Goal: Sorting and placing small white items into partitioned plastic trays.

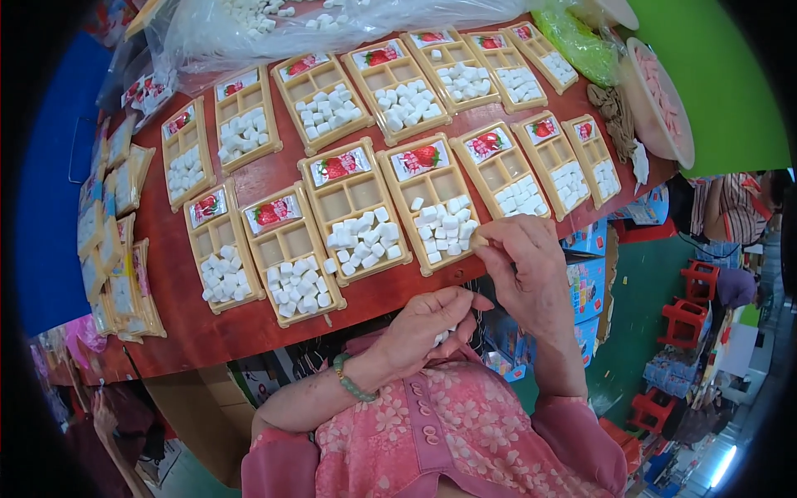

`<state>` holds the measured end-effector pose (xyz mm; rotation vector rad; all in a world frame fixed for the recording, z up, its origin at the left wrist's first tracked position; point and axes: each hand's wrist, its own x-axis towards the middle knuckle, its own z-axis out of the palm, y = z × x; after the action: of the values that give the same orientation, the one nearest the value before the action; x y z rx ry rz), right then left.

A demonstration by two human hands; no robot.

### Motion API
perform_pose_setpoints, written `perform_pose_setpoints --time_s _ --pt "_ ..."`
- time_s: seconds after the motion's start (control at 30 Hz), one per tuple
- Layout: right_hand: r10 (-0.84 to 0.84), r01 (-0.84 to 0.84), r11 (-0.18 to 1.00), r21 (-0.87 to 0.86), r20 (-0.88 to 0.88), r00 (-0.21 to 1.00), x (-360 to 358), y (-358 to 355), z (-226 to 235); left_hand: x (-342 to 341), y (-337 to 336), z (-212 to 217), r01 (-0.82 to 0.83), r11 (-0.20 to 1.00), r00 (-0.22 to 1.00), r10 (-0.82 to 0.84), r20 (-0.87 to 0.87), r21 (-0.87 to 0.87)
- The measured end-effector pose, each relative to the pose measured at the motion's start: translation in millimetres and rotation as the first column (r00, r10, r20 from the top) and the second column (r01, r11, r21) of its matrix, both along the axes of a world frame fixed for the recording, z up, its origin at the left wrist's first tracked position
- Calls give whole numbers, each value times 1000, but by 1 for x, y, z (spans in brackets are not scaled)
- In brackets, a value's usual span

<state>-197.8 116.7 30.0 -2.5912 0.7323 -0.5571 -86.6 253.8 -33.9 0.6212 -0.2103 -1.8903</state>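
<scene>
My left hand (433, 322), with a green bead bracelet on its wrist, is curled in front of the table edge around a few small white marshmallows (442, 338). Above and to its right, my right hand (531, 259) has thumb and forefinger pinched at the lower right corner of a beige compartment tray (423, 267); whatever lies between the fingertips is hidden. That tray holds a strawberry-printed packet (418, 158) in its top section and loose white marshmallows (446, 226) in its large lower section. Its two small middle sections hold none, apart from one marshmallow at the edge.
Similar filled trays (359, 203) stand in two rows on the red table (365, 292). Stacked wrapped trays (124, 257) are at left, a clear plastic bag (249, 37) of marshmallows at the back. A bowl (660, 108) of pink pieces stands at right. Red stools (685, 324) and other people are beyond.
</scene>
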Motion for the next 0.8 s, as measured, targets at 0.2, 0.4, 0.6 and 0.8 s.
perform_pose_setpoints --time_s 0.2,0.4,0.6,0.8 --pt "-72 71 997 -21 -42 997 12 3 -8 2 1 -6 -25 999 993 28 -116 29" --pt "-91 92 995 29 -25 996 12 0 -4 6 2 -5 -40 999 964 40 -262 3" --pt "26 -32 998 -58 -95 995 23 -4 -3 5 4 -3 -11 999 987 19 -160 53" --pt "50 -51 999 -15 -61 997 22 -6 -8 7 4 -2 -4 999 984 13 -177 53"
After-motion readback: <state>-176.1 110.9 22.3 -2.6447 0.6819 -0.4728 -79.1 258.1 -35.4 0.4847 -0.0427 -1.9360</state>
